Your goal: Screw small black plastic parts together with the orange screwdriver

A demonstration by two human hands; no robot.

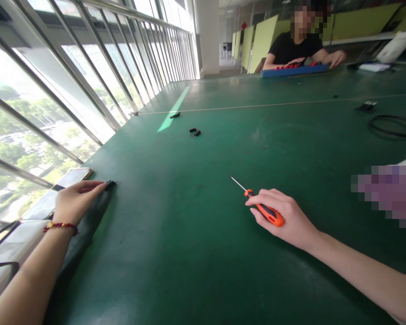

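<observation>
My right hand point(284, 216) grips an orange-and-black screwdriver point(269, 213) by its handle, with the thin metal shaft pointing up and left over the green table point(203, 189). At the table's left edge, the fingertips of my left hand point(75, 201) pinch a small black part point(109, 183). A red bead bracelet sits on that wrist. A phone point(62, 187) lies flat just behind my left hand, on the ledge by the window.
Three small black parts point(195, 132) lie farther up the table. A black cable loop point(394, 126) and a small black piece point(367, 106) lie at the right. A person in black point(296, 45) sits at the far end over a blue tray point(294, 70). Glass railing runs along the left.
</observation>
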